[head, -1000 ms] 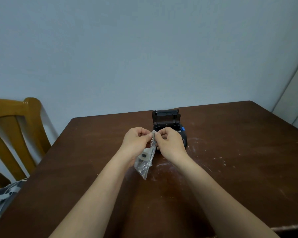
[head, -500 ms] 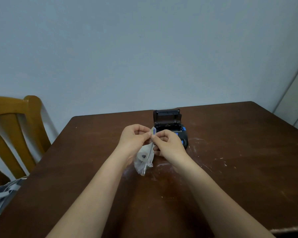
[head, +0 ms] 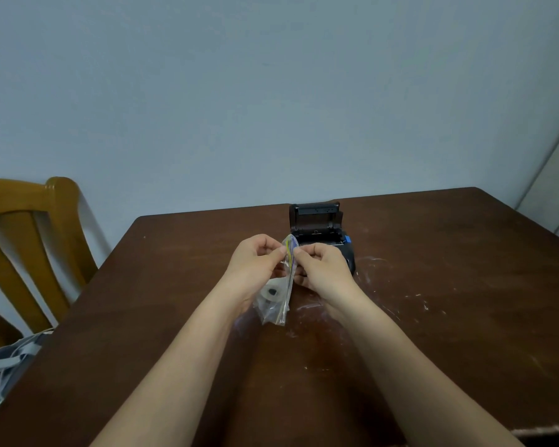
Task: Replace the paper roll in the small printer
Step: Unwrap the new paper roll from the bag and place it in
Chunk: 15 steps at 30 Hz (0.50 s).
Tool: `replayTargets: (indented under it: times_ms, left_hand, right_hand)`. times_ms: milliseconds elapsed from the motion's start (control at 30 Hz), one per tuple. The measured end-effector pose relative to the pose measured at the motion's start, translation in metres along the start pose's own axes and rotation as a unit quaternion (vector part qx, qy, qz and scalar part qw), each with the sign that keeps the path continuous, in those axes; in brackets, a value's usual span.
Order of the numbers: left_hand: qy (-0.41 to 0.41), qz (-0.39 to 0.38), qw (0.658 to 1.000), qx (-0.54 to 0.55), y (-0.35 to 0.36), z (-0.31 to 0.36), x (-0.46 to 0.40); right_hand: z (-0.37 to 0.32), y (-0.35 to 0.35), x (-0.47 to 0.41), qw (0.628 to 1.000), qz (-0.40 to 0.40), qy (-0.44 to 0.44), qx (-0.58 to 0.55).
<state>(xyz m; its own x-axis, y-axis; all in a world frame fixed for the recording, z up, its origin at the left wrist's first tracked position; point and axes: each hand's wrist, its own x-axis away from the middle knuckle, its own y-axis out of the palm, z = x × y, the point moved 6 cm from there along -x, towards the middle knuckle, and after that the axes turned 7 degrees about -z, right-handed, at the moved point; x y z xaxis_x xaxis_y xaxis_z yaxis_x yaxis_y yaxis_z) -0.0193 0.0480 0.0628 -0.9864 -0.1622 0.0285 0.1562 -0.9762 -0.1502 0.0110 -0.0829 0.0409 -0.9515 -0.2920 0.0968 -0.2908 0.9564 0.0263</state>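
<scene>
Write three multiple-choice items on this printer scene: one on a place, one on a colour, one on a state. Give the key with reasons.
1. Where is the paper roll?
A. Inside the clear plastic bag
B. Loaded in the printer
C. Lying on the chair

2. What colour is the table?
A. White
B. Dark brown
C. Green

3. How is the printer lid?
A. Shut flat
B. Removed and lying on the table
C. Raised open

Key:
1 A: the white roll shows through the bag, which the left hand and right hand pinch at its top.
2 B: its bare top is dark brown wood.
3 C: the lid stands upright behind the open compartment.
</scene>
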Motion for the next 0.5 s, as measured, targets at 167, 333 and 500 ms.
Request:
replayTargets:
  times_ms: [167, 333, 500]
  left_hand:
    - [0.006, 0.018, 1.000, 0.002, -0.003, 0.001, 0.000]
    - [0.005, 0.026, 0.999, 0.020, -0.004, 0.001, -0.001]
    - [-0.029, -0.026, 0.999, -0.016, 0.003, 0.000, 0.005]
  right_hand:
    - [-0.001, 0.001, 0.004, 1.000, -0.022, 0.009, -0.008]
    - [0.000, 0.005, 0.012, 0.998, -0.062, 0.025, 0.003]
    - [-0.004, 0.001, 0.014, 0.998, -0.060, 0.014, -0.002]
